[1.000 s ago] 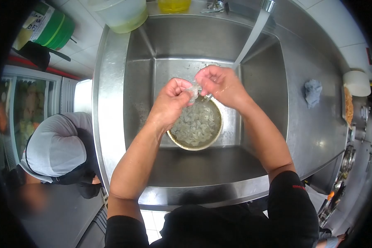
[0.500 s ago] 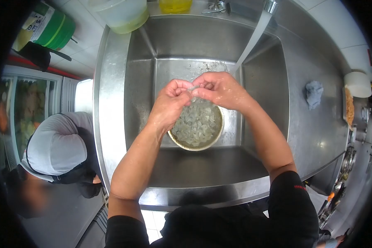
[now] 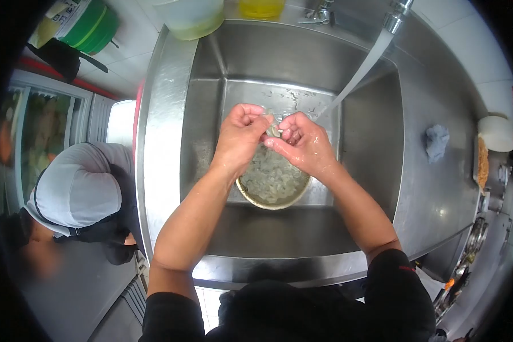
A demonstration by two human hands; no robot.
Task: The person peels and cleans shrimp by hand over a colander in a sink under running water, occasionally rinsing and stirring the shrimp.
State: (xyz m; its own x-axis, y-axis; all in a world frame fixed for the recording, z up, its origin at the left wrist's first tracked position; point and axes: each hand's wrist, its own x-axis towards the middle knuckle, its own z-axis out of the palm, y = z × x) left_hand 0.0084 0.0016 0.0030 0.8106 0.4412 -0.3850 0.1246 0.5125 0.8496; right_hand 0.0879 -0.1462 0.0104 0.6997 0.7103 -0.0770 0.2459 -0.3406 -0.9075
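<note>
- Held a small translucent piece (image 3: 275, 131) above the far part of a round bowl (image 3: 271, 206), inside a steel sink (image 3: 290, 233).
- Pinched it with the left hand (image 3: 242, 132), thumb and forefinger nearly together.
- Set the right hand (image 3: 309, 145) at its other side, fingers curled, thumb parted from them; could not tell the firmness of that hold.
- Worked with both hands close together, well inside the sink's edges, forearms over the near edge.
- Had pale pieces (image 3: 276, 178) filling the bowl below, near rim in plain view, far rim hidden behind the hands.
- Had bare steel between the bowl and the sink's near and right walls, with small dark bits (image 3: 288, 94) on the far floor.
- Had water (image 3: 356, 77) running from a faucet (image 3: 394, 23) just beyond the right hand.
- Had a bluish cloth (image 3: 437, 142) on the right-hand counter (image 3: 433, 194), open steel around it.
- Shared the kitchen with another person (image 3: 88, 188), bent over beyond the sink's left edge.
</note>
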